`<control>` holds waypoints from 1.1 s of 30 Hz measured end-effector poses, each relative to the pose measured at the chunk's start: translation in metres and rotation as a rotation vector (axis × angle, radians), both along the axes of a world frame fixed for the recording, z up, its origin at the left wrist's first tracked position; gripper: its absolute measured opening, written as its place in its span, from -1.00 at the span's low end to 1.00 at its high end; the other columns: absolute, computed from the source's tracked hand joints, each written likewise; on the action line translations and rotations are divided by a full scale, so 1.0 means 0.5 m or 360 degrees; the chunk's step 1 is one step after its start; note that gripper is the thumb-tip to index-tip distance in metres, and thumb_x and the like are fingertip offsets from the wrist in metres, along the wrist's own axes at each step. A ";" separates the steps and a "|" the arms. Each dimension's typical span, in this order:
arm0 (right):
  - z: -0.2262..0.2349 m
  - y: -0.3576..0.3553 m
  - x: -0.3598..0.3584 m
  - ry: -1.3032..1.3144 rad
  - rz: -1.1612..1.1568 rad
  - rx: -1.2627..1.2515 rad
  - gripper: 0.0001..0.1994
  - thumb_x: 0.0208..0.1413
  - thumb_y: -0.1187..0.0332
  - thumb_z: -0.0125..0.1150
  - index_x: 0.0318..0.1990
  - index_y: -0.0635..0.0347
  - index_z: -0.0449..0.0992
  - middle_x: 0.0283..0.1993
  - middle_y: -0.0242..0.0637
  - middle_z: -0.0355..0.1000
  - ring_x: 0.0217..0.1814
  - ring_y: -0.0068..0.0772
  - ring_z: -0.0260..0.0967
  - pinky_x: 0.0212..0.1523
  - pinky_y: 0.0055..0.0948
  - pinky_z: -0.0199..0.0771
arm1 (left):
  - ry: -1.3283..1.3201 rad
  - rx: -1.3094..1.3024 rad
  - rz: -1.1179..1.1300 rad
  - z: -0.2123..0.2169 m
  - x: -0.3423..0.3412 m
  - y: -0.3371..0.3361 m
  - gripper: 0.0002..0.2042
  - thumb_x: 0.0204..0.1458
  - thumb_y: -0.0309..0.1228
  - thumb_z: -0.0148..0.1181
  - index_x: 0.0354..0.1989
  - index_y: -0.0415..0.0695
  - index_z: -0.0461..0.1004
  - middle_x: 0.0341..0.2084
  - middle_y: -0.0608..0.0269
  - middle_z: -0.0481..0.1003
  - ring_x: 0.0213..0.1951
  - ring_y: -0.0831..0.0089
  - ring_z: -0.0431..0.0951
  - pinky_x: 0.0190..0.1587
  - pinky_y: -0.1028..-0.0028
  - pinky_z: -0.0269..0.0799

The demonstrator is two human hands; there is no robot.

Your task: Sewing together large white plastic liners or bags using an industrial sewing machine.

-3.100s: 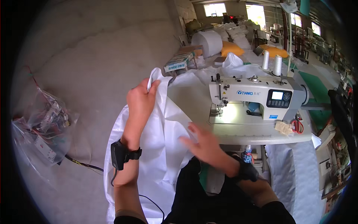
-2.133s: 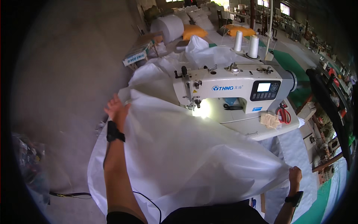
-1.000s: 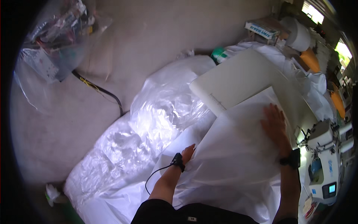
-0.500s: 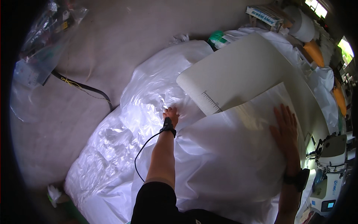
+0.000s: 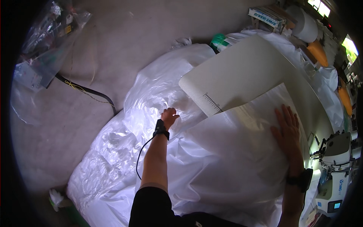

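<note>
A large translucent white plastic sheet (image 5: 230, 151) spreads over the pale table (image 5: 242, 68) and falls off its left side in crumpled folds. My right hand (image 5: 288, 130) lies flat on the sheet near its right edge, fingers stretched out. Over the crumpled plastic (image 5: 132, 128) at the table's left edge is my left hand (image 5: 169, 116), fingers loosely bent with a gap at the thumb and nothing visibly gripped. Whether its fingertips touch the plastic I cannot tell. Each wrist wears a black band.
A white sewing machine (image 5: 334, 170) stands at the right, its lamp lit. Ruler marks (image 5: 213, 102) run along the table's near-left edge. A black cable (image 5: 89, 90) lies on the floor beside a clear plastic bag (image 5: 41, 56). Behind the table are a green bundle (image 5: 218, 41) and a box (image 5: 266, 18).
My left hand has moved slightly left, and its fingers have loosened from the plastic. The right hand stays almost in place on the sheet.
</note>
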State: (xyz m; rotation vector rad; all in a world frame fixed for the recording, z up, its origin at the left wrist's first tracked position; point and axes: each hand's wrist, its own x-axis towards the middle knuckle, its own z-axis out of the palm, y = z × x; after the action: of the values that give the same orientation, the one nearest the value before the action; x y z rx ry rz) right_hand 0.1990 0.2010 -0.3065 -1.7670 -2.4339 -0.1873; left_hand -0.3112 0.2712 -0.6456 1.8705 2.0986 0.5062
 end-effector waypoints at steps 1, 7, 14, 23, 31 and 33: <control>-0.003 0.002 0.002 0.0004 -0.0002 -0.0004 -0.40 0.12 0.05 0.13 0.33 -0.05 0.28 0.46 -0.15 0.05 0.52 -0.05 -0.09 0.49 -0.06 -0.24 | -0.0035 0.0109 0.0010 0.004 0.027 -0.006 -0.75 -0.15 -0.19 0.41 -0.34 0.02 0.52 -0.30 0.26 0.51 -0.12 0.12 0.46 -0.06 0.18 0.40; -0.011 0.011 0.010 -0.0049 -0.0012 -0.0013 -0.39 0.13 0.04 0.14 0.34 -0.05 0.26 0.46 -0.14 0.05 0.52 -0.05 -0.10 0.49 -0.06 -0.24 | -0.0080 -0.0021 0.0127 -0.010 0.152 0.018 -0.81 -0.04 -0.31 0.30 -0.23 0.08 0.53 -0.11 0.22 0.46 0.02 0.11 0.41 0.03 0.10 0.34; 0.005 0.003 0.003 0.0031 0.0004 -0.0032 -0.40 0.16 0.03 0.11 0.33 0.00 0.26 0.45 -0.13 0.07 0.52 -0.02 -0.09 0.49 -0.04 -0.27 | -0.0676 0.0344 0.0557 -0.031 0.090 0.105 -0.86 0.11 -0.38 0.05 -0.31 -0.07 0.54 -0.32 0.06 0.57 -0.29 0.07 0.57 -0.18 0.22 0.49; -0.009 0.008 0.010 0.0008 -0.0050 0.0028 -0.39 0.15 -0.01 0.12 0.32 -0.02 0.27 0.45 -0.15 0.07 0.51 -0.05 -0.08 0.49 -0.04 -0.25 | -0.2390 0.0503 0.0567 0.200 -0.047 0.154 -0.92 0.10 -0.53 0.03 -0.35 -0.21 0.47 -0.51 0.19 0.50 -0.44 0.40 0.51 -0.37 0.42 0.43; -0.016 -0.004 0.018 0.0128 -0.0036 0.0063 -0.39 0.15 -0.04 0.09 0.32 -0.03 0.27 0.44 -0.18 0.08 0.52 -0.07 -0.09 0.49 -0.04 -0.25 | -0.2115 0.1133 0.0309 0.609 -0.049 0.127 -0.89 0.20 -0.49 -0.04 -0.36 -0.18 0.40 -0.59 0.34 0.36 -0.56 0.57 0.32 -0.46 0.53 0.29; -0.022 -0.007 0.021 0.0145 -0.0030 0.0057 -0.39 0.16 -0.05 0.08 0.32 -0.03 0.26 0.44 -0.17 0.08 0.52 -0.06 -0.09 0.49 -0.04 -0.25 | -0.1937 0.1041 0.0207 0.708 -0.014 0.101 -0.87 0.22 -0.49 -0.05 -0.36 -0.19 0.40 -0.58 0.37 0.36 -0.54 0.56 0.33 -0.42 0.52 0.32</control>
State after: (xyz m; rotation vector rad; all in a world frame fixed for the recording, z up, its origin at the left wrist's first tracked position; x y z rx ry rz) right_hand 0.2095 0.1973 -0.3174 -1.7445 -2.3369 -0.1481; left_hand -0.3184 0.3216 -0.2915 1.0537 1.2286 1.9170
